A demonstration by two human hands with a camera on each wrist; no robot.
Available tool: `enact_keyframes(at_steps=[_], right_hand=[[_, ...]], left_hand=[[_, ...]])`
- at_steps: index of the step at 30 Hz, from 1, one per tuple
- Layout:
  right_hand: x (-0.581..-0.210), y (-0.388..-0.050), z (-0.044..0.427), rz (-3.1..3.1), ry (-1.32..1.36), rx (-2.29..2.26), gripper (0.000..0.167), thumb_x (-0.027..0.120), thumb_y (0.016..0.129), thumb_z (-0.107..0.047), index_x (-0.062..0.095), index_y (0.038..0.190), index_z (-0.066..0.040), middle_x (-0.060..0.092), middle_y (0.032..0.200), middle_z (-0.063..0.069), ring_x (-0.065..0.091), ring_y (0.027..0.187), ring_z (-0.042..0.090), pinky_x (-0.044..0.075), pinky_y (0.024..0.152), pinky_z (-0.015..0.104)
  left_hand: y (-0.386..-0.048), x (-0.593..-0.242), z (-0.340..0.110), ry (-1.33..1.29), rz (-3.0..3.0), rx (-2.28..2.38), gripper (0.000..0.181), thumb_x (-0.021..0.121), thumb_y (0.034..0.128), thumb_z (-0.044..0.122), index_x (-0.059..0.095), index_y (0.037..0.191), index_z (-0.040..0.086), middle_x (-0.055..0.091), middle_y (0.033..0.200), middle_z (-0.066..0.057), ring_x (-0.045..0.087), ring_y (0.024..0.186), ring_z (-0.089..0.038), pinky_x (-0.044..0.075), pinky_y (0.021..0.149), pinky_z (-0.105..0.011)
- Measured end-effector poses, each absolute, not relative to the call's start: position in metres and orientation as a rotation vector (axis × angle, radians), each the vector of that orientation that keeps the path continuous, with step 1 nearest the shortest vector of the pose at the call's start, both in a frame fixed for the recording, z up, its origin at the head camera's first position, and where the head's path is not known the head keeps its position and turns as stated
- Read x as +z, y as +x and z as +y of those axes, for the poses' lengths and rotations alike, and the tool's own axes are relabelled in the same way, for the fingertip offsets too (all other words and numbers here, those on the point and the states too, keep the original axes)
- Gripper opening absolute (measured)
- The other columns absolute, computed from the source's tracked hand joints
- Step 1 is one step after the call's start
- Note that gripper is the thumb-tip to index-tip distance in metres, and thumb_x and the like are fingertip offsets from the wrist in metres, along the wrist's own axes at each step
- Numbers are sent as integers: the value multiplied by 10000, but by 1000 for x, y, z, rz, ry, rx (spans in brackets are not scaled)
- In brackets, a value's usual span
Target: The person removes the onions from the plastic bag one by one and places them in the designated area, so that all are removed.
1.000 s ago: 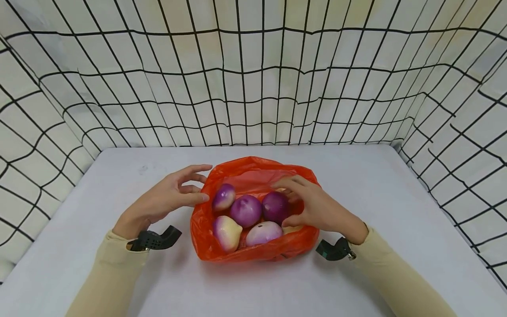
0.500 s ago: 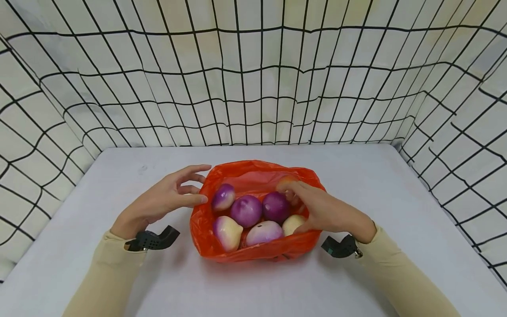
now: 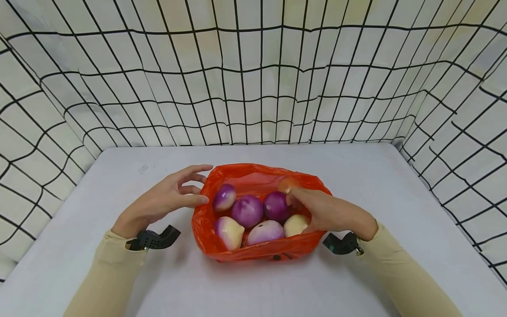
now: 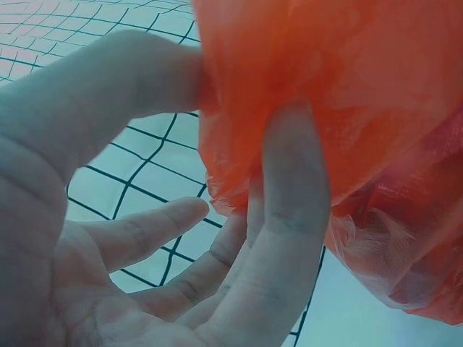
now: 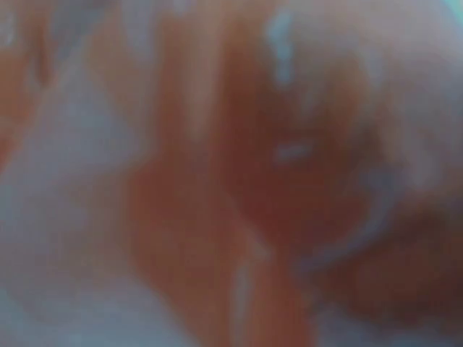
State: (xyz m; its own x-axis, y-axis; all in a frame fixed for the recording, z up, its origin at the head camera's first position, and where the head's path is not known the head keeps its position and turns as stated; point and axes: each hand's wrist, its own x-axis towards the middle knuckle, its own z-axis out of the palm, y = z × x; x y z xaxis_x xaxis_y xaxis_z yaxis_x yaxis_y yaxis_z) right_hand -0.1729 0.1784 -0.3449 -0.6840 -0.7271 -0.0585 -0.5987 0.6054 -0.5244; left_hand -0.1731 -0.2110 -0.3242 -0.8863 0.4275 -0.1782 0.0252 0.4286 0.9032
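Observation:
A red plastic bag (image 3: 257, 254) lies with its mouth spread open on the white table. Inside are several onions, among them a purple onion (image 3: 247, 211), a darker one beside it, and a pale, pointed onion (image 3: 229, 232). My left hand (image 3: 168, 193) touches the bag's left side, thumb and fingers spread; the left wrist view shows its thumb and a finger against the red plastic (image 4: 347, 87). My right hand (image 3: 328, 211) reaches over the right rim, bent fingers inside near the dark onion (image 3: 276, 207) and a yellowish onion (image 3: 296, 225). What those fingers hold is hidden; the right wrist view is blurred.
Black netting (image 3: 253, 83) over a pale backing rises behind the table and at both sides. The white table surface (image 3: 119, 176) extends around the bag. A dark wrist camera (image 3: 158, 237) juts inward from the left wrist, another (image 3: 341, 244) from the right.
My right hand has shifted right, uncovering the yellowish onion and an orange-tinted one at the back. The bag's right rim has moved outward and its back rim lower. The left hand stays nearly still.

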Motion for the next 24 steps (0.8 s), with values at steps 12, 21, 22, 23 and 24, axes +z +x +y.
enact_keyframes(at_steps=[12,21,22,23,24], right_hand=[[-346,-177,180,2525,-1076,-742,560,911,791,-259,537,1196,-158,708,1120,-6,671,1037,115,603,930,317],[-341,-178,183,2539,-1053,-797,559,913,784,-325,600,1225,-183,699,1169,-52,658,1103,120,597,968,367],[-341,-178,183,2538,-1063,-800,558,914,782,-332,608,1223,-180,700,1170,-52,658,1102,120,597,970,375],[-341,-178,184,2538,-1073,-802,557,914,782,-343,613,1221,-179,700,1168,-53,656,1101,119,596,972,379],[-341,-177,184,2541,-1083,-801,555,912,782,-350,617,1221,-179,700,1168,-56,656,1101,116,595,975,378]], left_hand=[[-173,-324,-211,394,2325,1429,788,772,918,293,362,1588,234,520,1442,-141,606,1273,-311,609,977,-451],[-173,-324,-212,395,2330,1420,793,777,915,306,363,1587,236,526,1448,-136,619,1245,-297,610,975,-446],[-173,-324,-212,394,2328,1421,793,777,916,303,361,1588,234,524,1450,-138,624,1236,-296,611,973,-445],[-173,-324,-212,391,2328,1419,796,778,916,301,359,1590,233,521,1453,-140,627,1227,-294,611,973,-444],[-173,-325,-212,389,2329,1417,799,778,915,298,357,1591,231,518,1457,-142,630,1222,-293,611,974,-446]])
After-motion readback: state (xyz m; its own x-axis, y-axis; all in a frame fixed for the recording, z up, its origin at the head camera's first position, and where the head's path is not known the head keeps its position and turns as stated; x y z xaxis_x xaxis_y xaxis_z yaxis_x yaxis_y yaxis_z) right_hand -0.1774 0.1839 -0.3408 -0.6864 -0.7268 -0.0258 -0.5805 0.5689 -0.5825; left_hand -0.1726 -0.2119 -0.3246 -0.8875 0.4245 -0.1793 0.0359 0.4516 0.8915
